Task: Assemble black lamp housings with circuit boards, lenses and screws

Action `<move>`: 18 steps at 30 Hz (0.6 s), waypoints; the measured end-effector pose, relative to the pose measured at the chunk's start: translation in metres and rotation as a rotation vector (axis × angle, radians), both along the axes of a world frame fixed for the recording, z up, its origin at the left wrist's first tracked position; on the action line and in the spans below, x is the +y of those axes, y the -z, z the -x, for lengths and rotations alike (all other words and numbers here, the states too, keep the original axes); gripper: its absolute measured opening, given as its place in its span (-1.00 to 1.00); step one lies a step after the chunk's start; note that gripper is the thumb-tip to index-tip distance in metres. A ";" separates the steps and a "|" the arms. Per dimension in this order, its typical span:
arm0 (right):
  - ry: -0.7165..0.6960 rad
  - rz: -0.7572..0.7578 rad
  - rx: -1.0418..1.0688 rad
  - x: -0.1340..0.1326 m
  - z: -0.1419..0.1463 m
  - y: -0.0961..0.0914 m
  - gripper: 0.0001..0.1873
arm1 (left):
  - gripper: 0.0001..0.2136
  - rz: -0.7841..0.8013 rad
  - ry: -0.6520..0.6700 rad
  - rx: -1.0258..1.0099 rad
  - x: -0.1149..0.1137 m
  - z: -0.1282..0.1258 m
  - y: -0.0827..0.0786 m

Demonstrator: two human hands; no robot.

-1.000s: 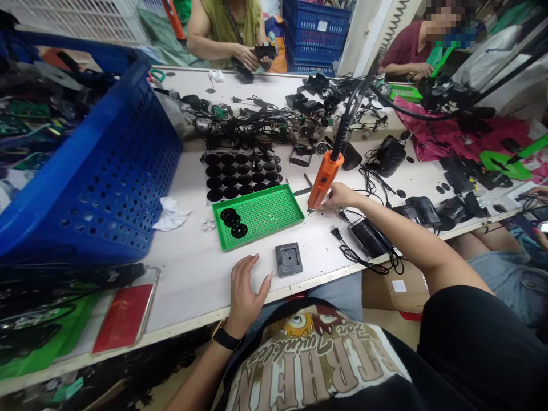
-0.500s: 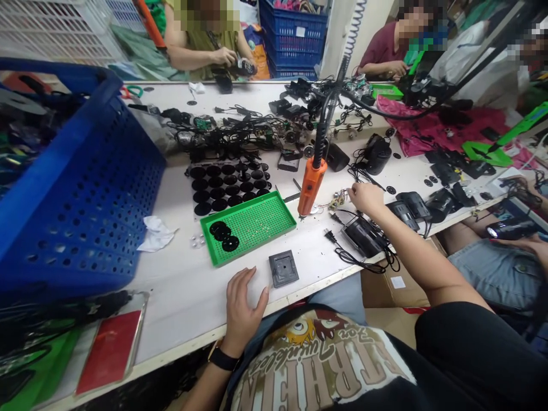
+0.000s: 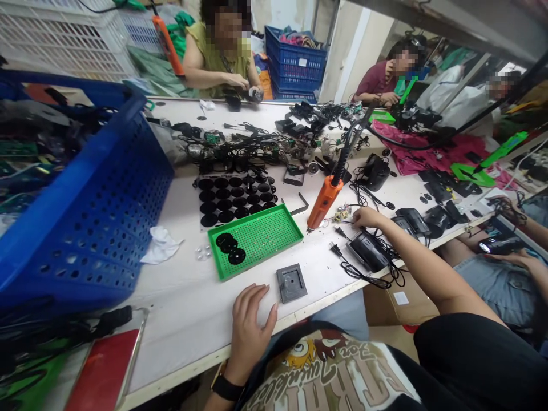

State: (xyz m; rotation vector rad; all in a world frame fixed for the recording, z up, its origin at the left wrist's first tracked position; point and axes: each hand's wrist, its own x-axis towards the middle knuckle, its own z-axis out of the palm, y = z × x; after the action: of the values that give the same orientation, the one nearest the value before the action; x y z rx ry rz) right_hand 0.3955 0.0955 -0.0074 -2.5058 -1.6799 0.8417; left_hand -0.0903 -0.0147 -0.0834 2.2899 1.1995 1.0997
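Seen with right hand [image 3: 367, 217] loosely curled, seemingly empty, just beside a small wired circuit board [image 3: 342, 213], likely light, fragile, best pinched by its edges, left hand [image 3: 250, 334] lying open on the worktop [image 3: 188, 325].

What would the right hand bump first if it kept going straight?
Probably the small circuit board with thin colored wires lying ahead of the right hand, though depth is hard to judge.

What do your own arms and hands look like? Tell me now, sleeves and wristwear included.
The bare left hand has a black-strapped wristwatch with a gold-coloured edge at its wrist. The bare right hand wears nothing visible, and its arm comes out of a loose black short sleeve.
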 end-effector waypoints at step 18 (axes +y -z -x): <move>0.797 -0.609 0.643 -0.009 -0.062 -0.036 -0.56 | -0.74 -0.008 0.029 -0.057 0.003 0.003 0.005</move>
State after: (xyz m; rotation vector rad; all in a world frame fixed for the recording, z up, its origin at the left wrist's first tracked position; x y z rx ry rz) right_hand 0.4579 0.0870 0.0288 -1.8907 -0.5314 0.7487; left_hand -0.0930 -0.0117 -0.0883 2.2589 1.1395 1.1528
